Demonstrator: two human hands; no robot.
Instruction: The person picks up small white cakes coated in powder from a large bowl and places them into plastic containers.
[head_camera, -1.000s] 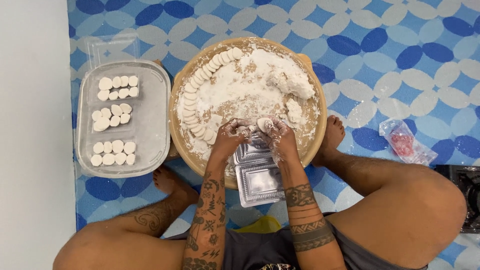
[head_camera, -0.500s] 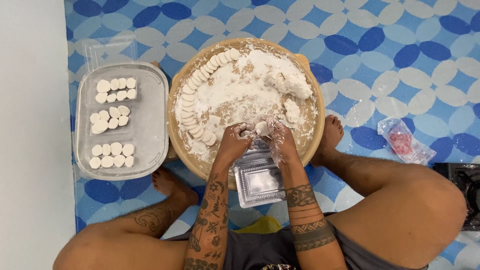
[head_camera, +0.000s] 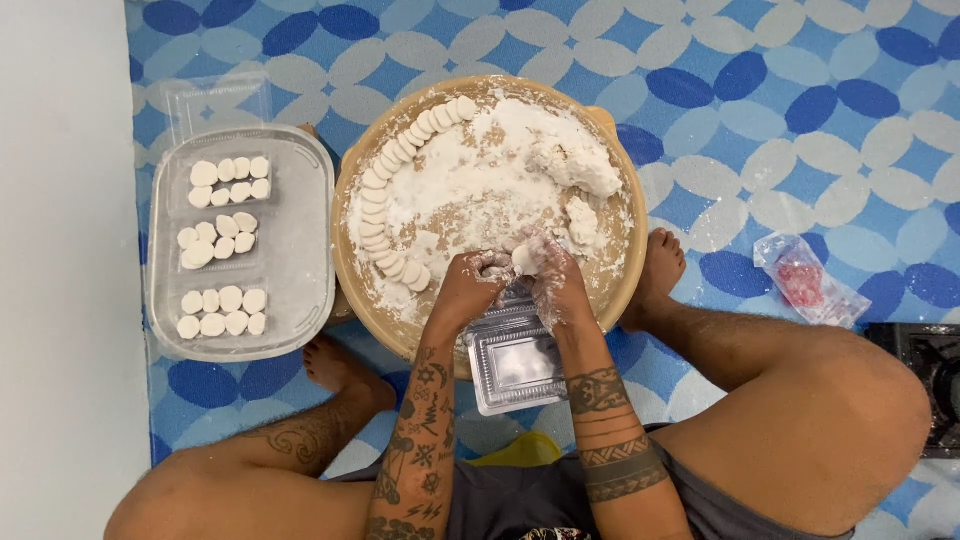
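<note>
A small, round, white dough piece (head_camera: 523, 260), dusted with flour, is sitting at the near edge of the round tray (head_camera: 352, 170), between both hands. The right hand (head_camera: 556, 280) is curling its floury fingers around the piece, closed on it. The left hand (head_camera: 470, 285) is curling too, fingertips touching the piece from the left. A clear box (head_camera: 515, 362) is lying just under the hands. Finished pieces are lining the tray's left rim, and more are filling the lidded container (head_camera: 310, 240) at left.
</note>
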